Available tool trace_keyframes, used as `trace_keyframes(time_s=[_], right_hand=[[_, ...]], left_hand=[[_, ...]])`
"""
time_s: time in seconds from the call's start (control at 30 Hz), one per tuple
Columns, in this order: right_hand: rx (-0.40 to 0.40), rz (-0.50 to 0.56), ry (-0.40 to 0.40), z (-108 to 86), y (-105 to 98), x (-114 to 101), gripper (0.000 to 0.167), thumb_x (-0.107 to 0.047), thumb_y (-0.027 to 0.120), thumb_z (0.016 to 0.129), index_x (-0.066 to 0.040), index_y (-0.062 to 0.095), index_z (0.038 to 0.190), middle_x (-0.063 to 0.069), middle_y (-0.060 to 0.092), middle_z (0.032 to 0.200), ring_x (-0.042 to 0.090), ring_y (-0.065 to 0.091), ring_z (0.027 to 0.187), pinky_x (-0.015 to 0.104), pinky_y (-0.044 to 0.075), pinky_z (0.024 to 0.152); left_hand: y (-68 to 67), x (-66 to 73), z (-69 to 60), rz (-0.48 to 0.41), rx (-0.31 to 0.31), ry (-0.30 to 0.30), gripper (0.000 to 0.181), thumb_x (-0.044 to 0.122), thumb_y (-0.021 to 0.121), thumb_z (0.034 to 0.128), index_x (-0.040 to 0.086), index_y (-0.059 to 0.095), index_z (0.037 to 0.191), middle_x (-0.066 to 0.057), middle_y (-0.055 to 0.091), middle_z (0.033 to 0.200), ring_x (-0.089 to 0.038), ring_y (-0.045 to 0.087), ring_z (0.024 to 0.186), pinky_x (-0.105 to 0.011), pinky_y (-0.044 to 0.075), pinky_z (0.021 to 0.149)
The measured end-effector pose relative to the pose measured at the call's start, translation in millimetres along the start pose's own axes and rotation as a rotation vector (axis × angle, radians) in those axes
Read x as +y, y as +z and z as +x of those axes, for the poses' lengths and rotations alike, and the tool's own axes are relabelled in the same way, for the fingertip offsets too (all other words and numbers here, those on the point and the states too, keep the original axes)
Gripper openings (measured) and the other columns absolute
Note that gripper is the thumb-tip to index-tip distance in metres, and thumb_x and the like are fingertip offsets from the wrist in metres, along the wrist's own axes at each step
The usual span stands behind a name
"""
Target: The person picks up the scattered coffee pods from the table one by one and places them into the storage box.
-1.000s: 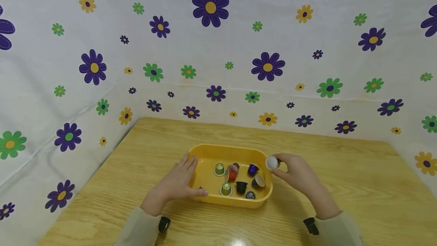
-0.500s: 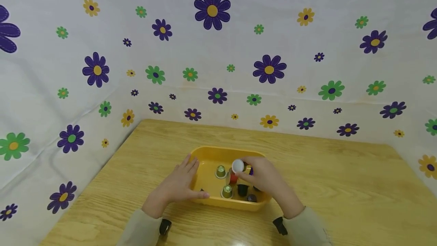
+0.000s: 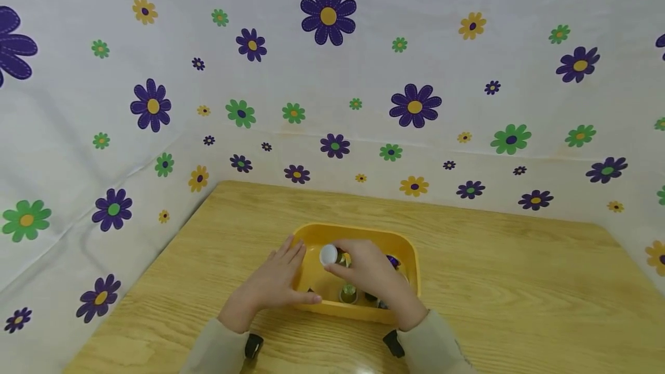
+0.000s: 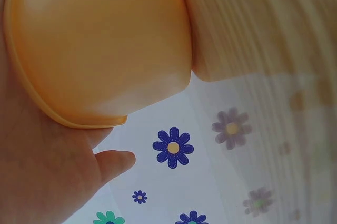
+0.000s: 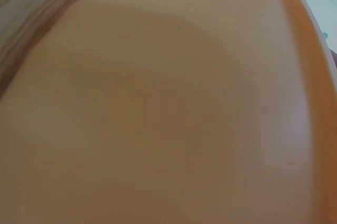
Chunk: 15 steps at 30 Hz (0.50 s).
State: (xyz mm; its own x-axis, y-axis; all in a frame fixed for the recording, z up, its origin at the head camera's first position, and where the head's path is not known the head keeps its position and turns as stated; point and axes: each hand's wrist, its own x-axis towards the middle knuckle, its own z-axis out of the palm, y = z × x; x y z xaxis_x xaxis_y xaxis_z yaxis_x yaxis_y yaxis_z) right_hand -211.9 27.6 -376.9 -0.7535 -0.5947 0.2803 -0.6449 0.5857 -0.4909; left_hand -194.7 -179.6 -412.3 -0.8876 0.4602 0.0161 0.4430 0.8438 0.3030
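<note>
In the head view my right hand [image 3: 371,270] pinches a coffee capsule [image 3: 328,255] between thumb and fingers, its pale round lid turned to the left. It is held over the left half of a yellow tray [image 3: 358,229]. My left hand [image 3: 275,284] rests on the tray's left end, fingers spread over the rim and thumb along the front edge. Below the right hand lies a light green capsule [image 3: 348,294]; a purple capsule [image 3: 393,260] shows near the right end. Other capsules are mostly hidden by the right hand. The right wrist view is blurred and filled by the tray wall [image 5: 158,103].
The tray stands on a wood-grain table [image 3: 499,281]. A white cloth with flower prints [image 3: 415,51] hangs behind and to the left. A small dark bit [image 3: 310,290] shows inside the tray next to the left thumb.
My right hand has carried the capsule leftward from beyond the tray's right end to above its left half. The left hand keeps its place on the tray.
</note>
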Motion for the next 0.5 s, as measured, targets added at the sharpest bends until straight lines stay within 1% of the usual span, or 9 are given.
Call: trace_keyframes(time_s=[0.13,0.3,0.5], right_hand=[[0.001,0.011,0.004,0.4,2.4,-0.8,0.028,-0.025,0.063,0.082,-0.005,0.062,0.102,0.002,0.064,0.093,0.012,0.058,0.083,0.025,0.048,0.069],[0.013,0.025,0.011,1.7,3.1,-2.0,0.032,-0.026,0.062,0.083,-0.004,0.061,0.106,0.004,0.064,0.099,0.013,0.059,0.088,0.027,0.048,0.072],[-0.010,0.004,0.036,1.8,1.7,-1.6,0.042,-0.026,0.061,0.084,0.003,0.056,0.115,0.013,0.060,0.110,0.022,0.059,0.095,0.032,0.048,0.076]], left_hand=[[-0.3,1.7,-0.1,0.004,0.005,0.000,0.102,0.065,0.054,0.0722,-0.006,0.021,0.137,-0.020,0.015,0.143,-0.032,-0.001,0.132,-0.056,0.014,0.099],[-1.0,2.9,1.3,0.013,0.014,-0.003,0.101,0.063,0.056,0.0721,-0.007,0.022,0.137,-0.020,0.015,0.143,-0.032,-0.001,0.132,-0.056,0.014,0.099],[-1.3,5.1,3.7,0.003,0.013,0.009,0.104,0.068,0.052,0.0706,-0.007,0.022,0.137,-0.021,0.016,0.143,-0.032,-0.001,0.132,-0.056,0.015,0.099]])
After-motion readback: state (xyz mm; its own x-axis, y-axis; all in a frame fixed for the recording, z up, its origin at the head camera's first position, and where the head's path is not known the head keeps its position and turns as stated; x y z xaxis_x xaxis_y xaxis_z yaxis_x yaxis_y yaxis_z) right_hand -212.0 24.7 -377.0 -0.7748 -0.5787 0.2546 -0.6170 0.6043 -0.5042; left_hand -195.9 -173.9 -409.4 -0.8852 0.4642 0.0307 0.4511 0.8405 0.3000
